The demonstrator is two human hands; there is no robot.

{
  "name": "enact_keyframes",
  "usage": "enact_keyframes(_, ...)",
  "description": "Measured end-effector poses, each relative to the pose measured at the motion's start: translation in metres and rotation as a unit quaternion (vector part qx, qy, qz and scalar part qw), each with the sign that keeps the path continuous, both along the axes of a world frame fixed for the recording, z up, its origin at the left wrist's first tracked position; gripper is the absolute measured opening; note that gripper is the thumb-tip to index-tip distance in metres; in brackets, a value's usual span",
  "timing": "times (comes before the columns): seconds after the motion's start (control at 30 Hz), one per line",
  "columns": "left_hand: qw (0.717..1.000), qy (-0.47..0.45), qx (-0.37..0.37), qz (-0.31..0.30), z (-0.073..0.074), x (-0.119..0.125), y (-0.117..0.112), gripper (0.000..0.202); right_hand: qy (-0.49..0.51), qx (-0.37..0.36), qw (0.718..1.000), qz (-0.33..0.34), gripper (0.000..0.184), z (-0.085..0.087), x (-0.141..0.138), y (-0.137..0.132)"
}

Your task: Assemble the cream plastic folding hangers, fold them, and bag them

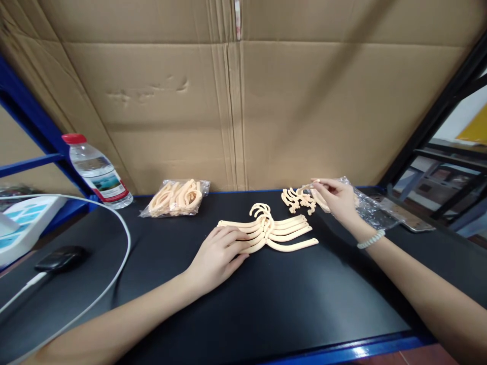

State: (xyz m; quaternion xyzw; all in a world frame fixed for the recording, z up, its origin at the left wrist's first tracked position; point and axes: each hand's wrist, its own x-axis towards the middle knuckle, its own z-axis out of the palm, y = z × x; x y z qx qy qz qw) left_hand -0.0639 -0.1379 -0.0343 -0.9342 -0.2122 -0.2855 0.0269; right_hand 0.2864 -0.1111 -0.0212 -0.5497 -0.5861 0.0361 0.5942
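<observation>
- Under L hand point(218, 253): nested beige hanger pcs point(267, 228) on blk bench point(266, 309), hooks pointing away; fingers half-curled over their L arms, can't tell if gripping.
- Just L of R hand point(337, 200): pile of small beige hooked pcs point(293, 196); thumb + index close together, can't tell what, if anything, they hold.
- R of R hand: clear plastic bag point(375, 212).
- Beyond L hand: bagged beige pcs point(177, 197); farther L, red-capped water btl point(101, 172).

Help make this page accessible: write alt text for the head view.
A person's left hand rests on cream hanger-like pieces on a black table; the right hand is near smaller cream pieces. A bottle and bagged pieces are farther left.
</observation>
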Motion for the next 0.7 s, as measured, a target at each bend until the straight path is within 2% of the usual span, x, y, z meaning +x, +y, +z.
enact_keyframes(0.17,1.000,-0.012,-0.001,-0.003,-0.001,0.001,0.000,0.012,0.125,-0.036,0.990,0.060,0.027,0.014,-0.016,-0.024)
enact_keyframes(0.37,0.999,-0.047,-0.004,0.002,-0.002,0.000,0.001,0.008,0.252,-0.098,0.947,0.175,0.021,0.018,-0.035,-0.036)
enact_keyframes(0.43,0.998,-0.062,-0.009,0.007,-0.002,0.000,0.001,0.008,0.248,-0.113,0.945,0.182,0.023,0.014,-0.037,-0.037)
enact_keyframes(0.57,0.996,-0.087,-0.013,0.015,-0.001,-0.002,0.003,0.009,0.182,-0.134,0.959,0.169,0.026,0.009,-0.038,-0.038)
enact_keyframes(0.7,0.991,-0.128,-0.017,0.040,0.002,-0.003,0.002,0.006,0.099,-0.144,0.969,0.174,0.026,0.013,-0.048,-0.045)
